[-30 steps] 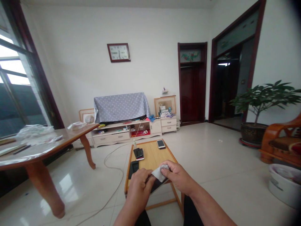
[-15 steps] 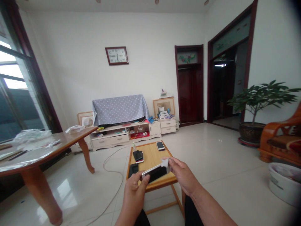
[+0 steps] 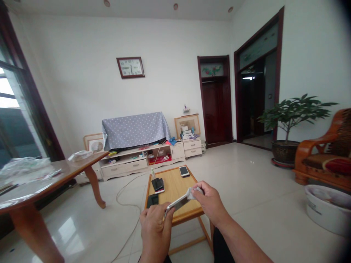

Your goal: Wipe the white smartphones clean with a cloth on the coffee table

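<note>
A silver-edged smartphone is tilted above the near end of a small wooden table. My left hand grips its left end between thumb and fingers. At the opposite end, my right hand pinches a whitish cloth or wipe against the phone's edge. Beyond my left hand, dark phones lie stacked on the table, with a flat black item nearer to me. A white-framed phone rests at the far right corner, and a small bottle stands at the far left.
A larger wooden table with plastic bags stands to the left. A cable runs over the floor. At right are a white bucket, a wooden armchair and a potted plant. A low cabinet lines the wall.
The phone has turned more edge-on, so less of its dark face shows. My right hand has shifted slightly, its fingers curling further over the cloth. The whole view has swung a little right.
</note>
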A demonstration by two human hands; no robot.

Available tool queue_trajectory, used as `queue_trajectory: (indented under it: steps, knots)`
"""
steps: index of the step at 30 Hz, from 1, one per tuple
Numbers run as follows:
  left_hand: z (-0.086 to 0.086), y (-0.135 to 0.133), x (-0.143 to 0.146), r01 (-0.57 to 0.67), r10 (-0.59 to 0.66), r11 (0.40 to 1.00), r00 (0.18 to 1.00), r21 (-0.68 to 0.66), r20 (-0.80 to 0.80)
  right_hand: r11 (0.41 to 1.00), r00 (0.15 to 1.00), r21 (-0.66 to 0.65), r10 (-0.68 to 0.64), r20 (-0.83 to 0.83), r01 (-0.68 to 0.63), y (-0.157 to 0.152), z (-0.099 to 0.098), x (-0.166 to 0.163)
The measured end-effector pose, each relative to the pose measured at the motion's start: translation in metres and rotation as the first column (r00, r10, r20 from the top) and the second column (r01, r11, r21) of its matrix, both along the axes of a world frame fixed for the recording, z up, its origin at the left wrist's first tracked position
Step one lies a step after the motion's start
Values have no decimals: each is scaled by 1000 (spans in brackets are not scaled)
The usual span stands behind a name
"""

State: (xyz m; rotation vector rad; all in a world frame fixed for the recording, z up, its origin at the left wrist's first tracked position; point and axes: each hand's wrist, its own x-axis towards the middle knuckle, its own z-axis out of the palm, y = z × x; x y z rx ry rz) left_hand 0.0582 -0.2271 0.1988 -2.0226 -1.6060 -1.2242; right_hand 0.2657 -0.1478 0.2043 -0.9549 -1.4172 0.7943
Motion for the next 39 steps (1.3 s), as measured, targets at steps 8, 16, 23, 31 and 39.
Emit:
queue_trajectory:
  steps: [8, 16, 23, 31, 39]
  knots:
    - [11, -7, 16, 16, -11, 997, 998, 75, -65, 996, 999, -87, -4, 40, 8, -5, 0, -6]
    - [11, -5, 15, 13, -5, 997, 995, 82, -95, 994, 995, -71, 84, 57, -80, -15, 2, -18]
    - [11, -7, 17, 5, 1, 998, 995, 61, -98, 972, 990, -187, 137, -32, -140, -10, -5, -16]
    - [10, -7, 17, 1, 4, 999, 993, 41, -118, 934, 955, -207, 297, -10, -292, -38, 9, -36]
    - [6, -7, 14, 9, -3, 999, 987, 36, -159, 939, 964, -226, 267, 5, -259, -35, 5, -38]
